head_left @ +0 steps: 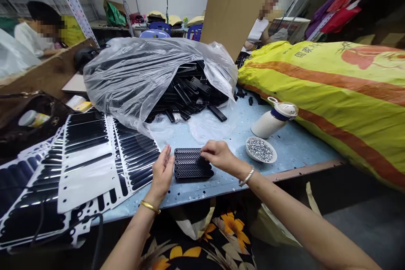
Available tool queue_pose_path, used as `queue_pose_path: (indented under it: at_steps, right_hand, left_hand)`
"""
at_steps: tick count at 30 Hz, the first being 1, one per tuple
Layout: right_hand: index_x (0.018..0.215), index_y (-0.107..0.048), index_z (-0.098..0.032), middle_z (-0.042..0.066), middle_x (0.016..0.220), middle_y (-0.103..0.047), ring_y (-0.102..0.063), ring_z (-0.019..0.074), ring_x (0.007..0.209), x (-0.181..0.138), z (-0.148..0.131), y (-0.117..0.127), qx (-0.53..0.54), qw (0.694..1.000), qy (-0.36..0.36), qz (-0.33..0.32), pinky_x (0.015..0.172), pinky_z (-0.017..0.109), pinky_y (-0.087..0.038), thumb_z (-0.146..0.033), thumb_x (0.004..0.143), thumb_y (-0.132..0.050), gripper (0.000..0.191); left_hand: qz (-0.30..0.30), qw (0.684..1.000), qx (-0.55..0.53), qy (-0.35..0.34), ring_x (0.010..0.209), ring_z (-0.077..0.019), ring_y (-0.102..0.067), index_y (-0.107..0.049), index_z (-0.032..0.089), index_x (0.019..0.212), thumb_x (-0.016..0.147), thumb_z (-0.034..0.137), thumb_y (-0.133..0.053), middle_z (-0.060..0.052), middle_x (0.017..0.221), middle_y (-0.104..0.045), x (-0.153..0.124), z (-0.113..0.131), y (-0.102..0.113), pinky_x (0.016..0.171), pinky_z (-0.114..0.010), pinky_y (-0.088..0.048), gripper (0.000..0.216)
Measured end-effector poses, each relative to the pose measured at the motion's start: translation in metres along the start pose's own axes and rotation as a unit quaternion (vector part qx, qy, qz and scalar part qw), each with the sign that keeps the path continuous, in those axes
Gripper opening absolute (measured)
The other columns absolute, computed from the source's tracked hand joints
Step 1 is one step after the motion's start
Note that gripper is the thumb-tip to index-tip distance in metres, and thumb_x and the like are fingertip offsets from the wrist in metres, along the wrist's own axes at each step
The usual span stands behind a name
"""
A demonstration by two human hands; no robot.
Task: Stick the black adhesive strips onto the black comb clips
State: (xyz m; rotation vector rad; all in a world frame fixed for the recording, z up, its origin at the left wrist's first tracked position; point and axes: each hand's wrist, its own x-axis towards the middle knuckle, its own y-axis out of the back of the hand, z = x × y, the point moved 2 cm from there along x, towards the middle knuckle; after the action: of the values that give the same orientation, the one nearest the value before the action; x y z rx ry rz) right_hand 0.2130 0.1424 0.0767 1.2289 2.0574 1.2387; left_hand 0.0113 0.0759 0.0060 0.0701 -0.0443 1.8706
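A row of black perforated plastic strips lies side by side on the blue tabletop in front of me. My left hand stands on edge at their left ends, fingers stretched out and nothing in the palm. Over the right ends of the strips is my right hand, its fingertips pinched together. Whatever it pinches is too small or hidden to make out. A white bowl of small shiny metal pieces sits right of that hand.
Behind the strips, a clear plastic bag spills black plastic pieces. A white bottle stands near a large yellow sack on the right. Sheets with black adhesive-looking strips cover the left side. Two people are farther back.
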Motion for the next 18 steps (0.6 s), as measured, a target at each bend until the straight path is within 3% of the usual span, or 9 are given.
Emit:
queue_pose_path:
  at_steps: [4, 11, 14, 18]
  right_hand:
    - [0.077, -0.076, -0.014, 0.005, 0.075, -0.064, -0.058, 0.0135, 0.068, 0.016, -0.018, -0.025, -0.030, 0.998, 0.033, -0.041, 0.066, 0.024, -0.044, -0.010, 0.081, -0.064, 0.013]
    - [0.094, -0.076, -0.018, 0.004, 0.081, -0.066, -0.061, 0.0148, 0.075, 0.018, -0.006, -0.027, -0.041, 0.998, 0.038, -0.042, 0.071, 0.025, -0.045, -0.009, 0.080, -0.066, 0.019]
    - [0.088, -0.076, -0.017, 0.004, 0.080, -0.067, -0.062, 0.0149, 0.075, 0.017, 0.006, -0.025, -0.040, 0.999, 0.021, -0.017, 0.071, 0.025, -0.047, -0.006, 0.083, -0.061, 0.019]
    - [0.081, -0.074, -0.017, 0.003, 0.074, -0.066, -0.060, 0.0138, 0.067, 0.019, 0.018, -0.026, -0.041, 0.999, 0.003, 0.010, 0.063, 0.024, -0.046, -0.013, 0.081, -0.068, 0.008]
  left_hand:
    - [-0.022, 0.985, 0.150, -0.088, 0.122, -0.0270, -0.060, -0.055, 0.016, 0.135, 0.090, 0.035, -0.057, -0.015, 0.133, -0.063, -0.002, 0.008, 0.007, 0.105, -0.041, -0.048, 0.049]
    - [-0.067, 0.923, 0.321, -0.199, 0.125, -0.0328, -0.057, -0.065, 0.018, 0.122, 0.088, 0.020, -0.052, -0.015, 0.129, -0.066, 0.007, 0.012, 0.006, 0.099, -0.050, -0.049, 0.037]
    - [-0.099, 0.899, 0.374, -0.207, 0.127, -0.0371, -0.055, -0.070, 0.020, 0.114, 0.083, 0.014, -0.054, -0.015, 0.130, -0.065, 0.013, 0.015, -0.001, 0.097, -0.055, -0.049, 0.035]
    - [-0.140, 0.880, 0.417, -0.182, 0.129, -0.0382, -0.053, -0.073, 0.022, 0.106, 0.082, 0.013, -0.058, -0.013, 0.132, -0.064, 0.021, 0.026, -0.014, 0.098, -0.054, -0.047, 0.030]
